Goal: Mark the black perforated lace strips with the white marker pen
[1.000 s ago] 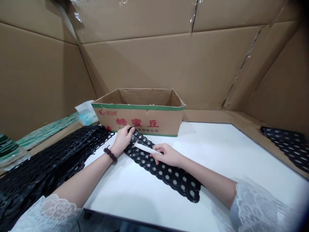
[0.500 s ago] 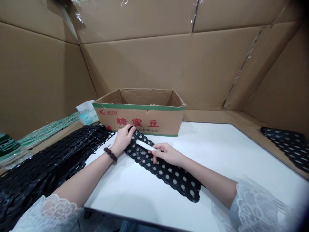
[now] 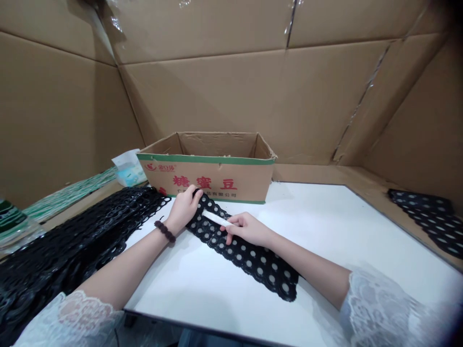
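Observation:
A black strip with rows of round holes [image 3: 249,258] lies slantwise on the white table [image 3: 307,212]. My left hand [image 3: 184,207] is closed on the strip's far left end, a dark beaded band round its wrist. In my right hand [image 3: 248,229] is a slim white tool [image 3: 215,218], held between thumb and fingers over the strip. The tool's tip points at the strip close to my left hand. What the tip does there is too small to tell.
Behind the strip stands an open cardboard box [image 3: 206,178]. Black openwork pieces [image 3: 79,236] are piled at left, near a tissue pack [image 3: 129,168], green-white strands [image 3: 72,193] and a bottle [image 3: 16,221]. More black dotted pieces [image 3: 427,219] lie at right. Cardboard walls surround the table.
The whole view has shifted very slightly. Both hands keep their places on the strip, and the white tool has barely moved.

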The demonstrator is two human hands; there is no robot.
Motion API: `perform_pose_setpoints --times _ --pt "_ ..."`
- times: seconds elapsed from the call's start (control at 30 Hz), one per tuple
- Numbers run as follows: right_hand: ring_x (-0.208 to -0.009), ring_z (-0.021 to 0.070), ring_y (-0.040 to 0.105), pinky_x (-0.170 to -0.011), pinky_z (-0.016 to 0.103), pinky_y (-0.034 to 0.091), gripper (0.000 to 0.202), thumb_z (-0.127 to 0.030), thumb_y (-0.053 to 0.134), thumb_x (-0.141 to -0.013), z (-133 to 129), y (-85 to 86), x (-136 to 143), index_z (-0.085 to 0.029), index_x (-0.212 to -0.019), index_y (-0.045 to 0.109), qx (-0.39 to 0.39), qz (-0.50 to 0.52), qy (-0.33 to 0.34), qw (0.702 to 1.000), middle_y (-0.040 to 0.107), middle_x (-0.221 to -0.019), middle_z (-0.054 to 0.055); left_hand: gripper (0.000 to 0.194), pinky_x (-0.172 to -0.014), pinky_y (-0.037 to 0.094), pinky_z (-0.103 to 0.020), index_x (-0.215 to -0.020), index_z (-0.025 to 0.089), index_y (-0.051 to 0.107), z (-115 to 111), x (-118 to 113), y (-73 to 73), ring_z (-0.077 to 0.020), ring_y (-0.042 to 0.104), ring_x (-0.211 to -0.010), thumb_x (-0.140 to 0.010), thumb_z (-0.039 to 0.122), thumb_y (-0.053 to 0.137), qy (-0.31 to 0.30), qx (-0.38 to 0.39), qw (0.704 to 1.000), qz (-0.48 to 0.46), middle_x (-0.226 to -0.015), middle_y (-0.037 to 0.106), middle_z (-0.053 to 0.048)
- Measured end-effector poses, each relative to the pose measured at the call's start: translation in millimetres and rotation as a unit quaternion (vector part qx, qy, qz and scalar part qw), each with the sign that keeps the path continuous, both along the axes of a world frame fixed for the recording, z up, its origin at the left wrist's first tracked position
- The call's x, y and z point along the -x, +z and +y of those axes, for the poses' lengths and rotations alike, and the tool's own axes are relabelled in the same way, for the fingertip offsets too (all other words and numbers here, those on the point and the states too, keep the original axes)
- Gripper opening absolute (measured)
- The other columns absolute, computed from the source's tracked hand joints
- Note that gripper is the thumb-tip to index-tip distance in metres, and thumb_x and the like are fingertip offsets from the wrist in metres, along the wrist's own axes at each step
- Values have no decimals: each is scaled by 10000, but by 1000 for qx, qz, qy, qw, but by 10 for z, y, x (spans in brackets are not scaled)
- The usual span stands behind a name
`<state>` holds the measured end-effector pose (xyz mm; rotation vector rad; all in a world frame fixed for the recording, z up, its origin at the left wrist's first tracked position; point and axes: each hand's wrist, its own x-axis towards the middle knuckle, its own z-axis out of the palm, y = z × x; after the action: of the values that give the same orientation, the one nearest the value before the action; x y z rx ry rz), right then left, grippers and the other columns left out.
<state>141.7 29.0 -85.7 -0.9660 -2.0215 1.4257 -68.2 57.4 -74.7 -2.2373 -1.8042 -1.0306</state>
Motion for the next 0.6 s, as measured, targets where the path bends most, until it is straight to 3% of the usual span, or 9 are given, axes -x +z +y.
perform_pose_setpoints --times 0.33,0.6 --pt "-716 146 594 -845 275 375 256 -297 488 -747 -49 25 40 -108 -802 651 18 41 -24 999 681 -608 17 296 -640 388 -275 -815 190 514 26 15 0 -202 583 -717 -867 386 298 1 -4 1000 -9 -743 616 -48" --pt "-711 153 598 -826 276 394 266 -313 467 -761 -26 -26 50 -118 -767 649 2 32 -26 999 685 -627 24 277 -600 381 -266 -830 201 501 -19 -30 5 -195 581 -669 -874 373 288 -3 1 1000 7 -695 604 -34"
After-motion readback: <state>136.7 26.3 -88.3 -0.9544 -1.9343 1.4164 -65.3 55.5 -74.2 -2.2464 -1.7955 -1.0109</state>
